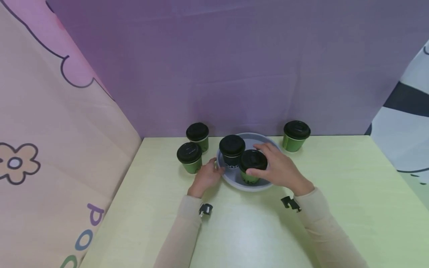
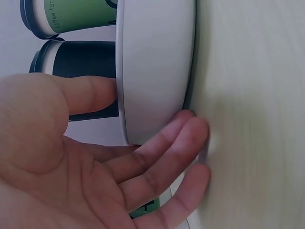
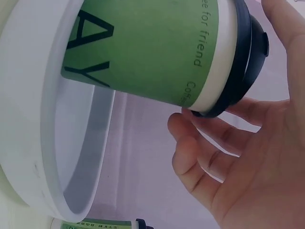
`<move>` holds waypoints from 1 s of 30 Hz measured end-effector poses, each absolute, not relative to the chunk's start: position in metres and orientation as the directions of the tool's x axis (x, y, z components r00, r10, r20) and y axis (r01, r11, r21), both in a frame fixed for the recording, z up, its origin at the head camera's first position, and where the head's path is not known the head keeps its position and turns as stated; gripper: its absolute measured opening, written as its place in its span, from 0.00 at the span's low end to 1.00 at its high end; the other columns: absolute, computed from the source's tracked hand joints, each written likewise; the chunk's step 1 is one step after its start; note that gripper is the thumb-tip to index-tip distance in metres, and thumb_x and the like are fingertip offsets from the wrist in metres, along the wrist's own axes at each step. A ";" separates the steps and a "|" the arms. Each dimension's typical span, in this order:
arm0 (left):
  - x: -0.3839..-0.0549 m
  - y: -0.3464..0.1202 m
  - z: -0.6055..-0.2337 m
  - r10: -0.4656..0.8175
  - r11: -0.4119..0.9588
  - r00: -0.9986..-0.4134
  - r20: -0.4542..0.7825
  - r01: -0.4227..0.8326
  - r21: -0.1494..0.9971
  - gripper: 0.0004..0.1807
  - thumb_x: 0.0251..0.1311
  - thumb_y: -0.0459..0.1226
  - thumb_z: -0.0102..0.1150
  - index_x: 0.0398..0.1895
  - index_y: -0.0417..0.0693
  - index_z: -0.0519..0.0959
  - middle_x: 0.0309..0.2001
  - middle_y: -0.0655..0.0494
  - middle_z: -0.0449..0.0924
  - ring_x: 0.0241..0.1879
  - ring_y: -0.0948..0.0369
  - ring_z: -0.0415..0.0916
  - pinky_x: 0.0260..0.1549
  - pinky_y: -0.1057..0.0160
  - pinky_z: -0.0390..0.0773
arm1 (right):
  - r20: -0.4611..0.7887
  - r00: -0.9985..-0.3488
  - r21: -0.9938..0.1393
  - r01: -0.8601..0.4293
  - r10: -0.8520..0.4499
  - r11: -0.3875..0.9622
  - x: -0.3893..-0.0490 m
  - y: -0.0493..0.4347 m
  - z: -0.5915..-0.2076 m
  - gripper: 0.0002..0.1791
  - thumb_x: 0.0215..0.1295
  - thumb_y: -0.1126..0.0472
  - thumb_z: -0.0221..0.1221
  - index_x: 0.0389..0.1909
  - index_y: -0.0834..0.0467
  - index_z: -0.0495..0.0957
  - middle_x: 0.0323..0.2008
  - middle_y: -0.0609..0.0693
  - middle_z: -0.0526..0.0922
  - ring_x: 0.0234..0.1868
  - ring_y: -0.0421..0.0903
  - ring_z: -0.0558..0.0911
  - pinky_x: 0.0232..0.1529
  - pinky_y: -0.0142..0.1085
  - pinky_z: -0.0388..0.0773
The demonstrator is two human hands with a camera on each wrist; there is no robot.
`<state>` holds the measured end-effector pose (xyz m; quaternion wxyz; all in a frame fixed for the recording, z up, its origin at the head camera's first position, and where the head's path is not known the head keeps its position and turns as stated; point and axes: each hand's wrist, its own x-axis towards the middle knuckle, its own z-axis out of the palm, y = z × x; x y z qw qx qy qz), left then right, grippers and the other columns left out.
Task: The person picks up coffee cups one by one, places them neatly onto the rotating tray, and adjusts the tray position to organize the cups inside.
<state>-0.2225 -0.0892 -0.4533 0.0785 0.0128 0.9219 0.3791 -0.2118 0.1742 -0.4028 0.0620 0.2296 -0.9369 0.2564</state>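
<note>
A round grey tray (image 1: 245,188) with a raised rim lies on the table. In it stand a black paper cup (image 1: 231,160) and a green paper cup (image 1: 249,178), both with black lids. My left hand (image 1: 206,176) holds the tray at its left side; in the left wrist view the thumb touches the rim (image 2: 121,71) and the fingers reach the lower edge. My right hand (image 1: 280,167) grips the green cup around its lid (image 3: 245,62), thumb in front and fingers behind. The tray's rim hides that cup's base in the right wrist view.
Two more green lidded cups, a rear one (image 1: 197,136) and a front one (image 1: 189,158), stand left of the tray. Another green cup (image 1: 295,136) stands at the back right. A purple cloth wall (image 1: 214,67) rises behind the pale table (image 1: 241,230).
</note>
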 end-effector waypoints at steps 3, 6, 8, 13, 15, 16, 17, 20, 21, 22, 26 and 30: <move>-0.222 -0.089 -0.451 0.088 0.714 -0.983 -0.161 -0.050 0.698 0.36 0.74 0.48 0.52 0.78 0.40 0.60 0.66 0.34 0.76 0.65 0.38 0.74 0.67 0.40 0.71 | 0.247 -0.887 -0.466 -0.462 -0.390 0.755 -0.213 0.177 -0.402 0.45 0.62 0.33 0.65 0.72 0.56 0.68 0.68 0.56 0.73 0.58 0.56 0.80 0.53 0.56 0.79; -0.221 -0.088 -0.450 0.094 0.714 -0.976 -0.199 -0.073 0.696 0.38 0.74 0.49 0.53 0.79 0.40 0.57 0.56 0.35 0.83 0.52 0.43 0.83 0.60 0.44 0.77 | 0.259 -0.885 -0.483 -0.465 -0.386 0.742 -0.214 0.181 -0.402 0.38 0.69 0.36 0.61 0.71 0.56 0.69 0.65 0.54 0.75 0.50 0.51 0.80 0.45 0.46 0.79; -0.221 -0.087 -0.450 0.104 0.709 -0.971 -0.216 -0.080 0.701 0.39 0.74 0.49 0.53 0.80 0.39 0.55 0.45 0.40 0.86 0.40 0.49 0.84 0.53 0.48 0.81 | 0.268 -0.883 -0.496 -0.469 -0.385 0.731 -0.215 0.184 -0.402 0.34 0.72 0.39 0.58 0.70 0.55 0.70 0.63 0.54 0.77 0.46 0.50 0.79 0.40 0.42 0.76; -0.222 -0.088 -0.451 0.135 0.695 -0.966 -0.221 -0.066 0.716 0.39 0.75 0.47 0.53 0.80 0.36 0.53 0.29 0.50 0.84 0.26 0.57 0.80 0.38 0.55 0.81 | 0.286 -0.884 -0.519 -0.468 -0.371 0.716 -0.218 0.189 -0.401 0.29 0.77 0.43 0.54 0.68 0.57 0.72 0.60 0.56 0.80 0.45 0.48 0.78 0.38 0.41 0.74; -0.222 -0.088 -0.451 0.144 0.694 -0.966 -0.217 -0.058 0.717 0.40 0.75 0.46 0.52 0.80 0.35 0.52 0.28 0.50 0.83 0.26 0.57 0.80 0.37 0.56 0.81 | 0.294 -0.884 -0.520 -0.468 -0.364 0.715 -0.219 0.191 -0.401 0.28 0.77 0.44 0.54 0.68 0.58 0.73 0.59 0.56 0.81 0.45 0.48 0.79 0.39 0.41 0.75; -0.221 -0.087 -0.451 0.146 0.695 -0.965 -0.216 -0.055 0.717 0.40 0.75 0.46 0.52 0.80 0.35 0.51 0.28 0.49 0.83 0.26 0.57 0.80 0.38 0.55 0.81 | 0.300 -0.883 -0.521 -0.469 -0.361 0.714 -0.220 0.193 -0.401 0.27 0.78 0.45 0.54 0.67 0.59 0.73 0.58 0.56 0.82 0.45 0.48 0.79 0.40 0.42 0.76; -0.221 -0.087 -0.451 0.147 0.696 -0.965 -0.215 -0.054 0.716 0.40 0.75 0.46 0.52 0.80 0.34 0.51 0.28 0.49 0.84 0.26 0.57 0.80 0.38 0.55 0.81 | 0.306 -0.882 -0.520 -0.470 -0.358 0.713 -0.221 0.194 -0.402 0.27 0.78 0.46 0.54 0.67 0.59 0.74 0.58 0.56 0.82 0.44 0.48 0.80 0.41 0.43 0.76; -0.221 -0.088 -0.451 0.151 0.696 -0.966 -0.210 -0.047 0.716 0.40 0.75 0.45 0.52 0.80 0.33 0.51 0.29 0.49 0.83 0.27 0.57 0.80 0.37 0.55 0.81 | 0.325 -0.881 -0.518 -0.469 -0.343 0.715 -0.224 0.199 -0.404 0.25 0.77 0.47 0.55 0.65 0.59 0.75 0.57 0.56 0.83 0.44 0.49 0.81 0.42 0.44 0.77; -0.221 -0.088 -0.451 0.153 0.698 -0.967 -0.204 -0.040 0.715 0.40 0.75 0.45 0.52 0.79 0.33 0.51 0.29 0.49 0.83 0.27 0.57 0.80 0.37 0.56 0.81 | 0.332 -0.881 -0.519 -0.469 -0.337 0.714 -0.225 0.201 -0.405 0.25 0.77 0.48 0.56 0.65 0.59 0.76 0.56 0.57 0.83 0.43 0.49 0.81 0.42 0.45 0.78; -0.222 -0.088 -0.451 0.152 0.698 -0.968 -0.200 -0.038 0.715 0.39 0.75 0.45 0.52 0.79 0.33 0.51 0.30 0.49 0.83 0.27 0.56 0.80 0.36 0.56 0.81 | 0.341 -0.881 -0.519 -0.468 -0.329 0.715 -0.226 0.203 -0.406 0.24 0.77 0.48 0.57 0.64 0.59 0.76 0.56 0.56 0.84 0.43 0.49 0.82 0.41 0.45 0.78; -0.221 -0.088 -0.452 0.142 0.697 -0.973 -0.181 -0.032 0.717 0.38 0.75 0.44 0.51 0.79 0.33 0.53 0.35 0.44 0.85 0.31 0.54 0.80 0.37 0.55 0.81 | 0.393 -0.872 -0.513 -0.471 -0.291 0.717 -0.229 0.211 -0.408 0.21 0.74 0.52 0.60 0.60 0.60 0.78 0.53 0.58 0.85 0.40 0.49 0.82 0.39 0.44 0.77; -0.222 -0.088 -0.454 0.125 0.689 -0.979 -0.158 -0.029 0.724 0.36 0.75 0.44 0.51 0.78 0.35 0.56 0.49 0.37 0.85 0.38 0.51 0.81 0.44 0.51 0.82 | 0.424 -0.872 -0.511 -0.453 -0.243 0.731 -0.232 0.218 -0.406 0.19 0.73 0.55 0.61 0.57 0.63 0.79 0.49 0.59 0.85 0.38 0.53 0.81 0.38 0.43 0.75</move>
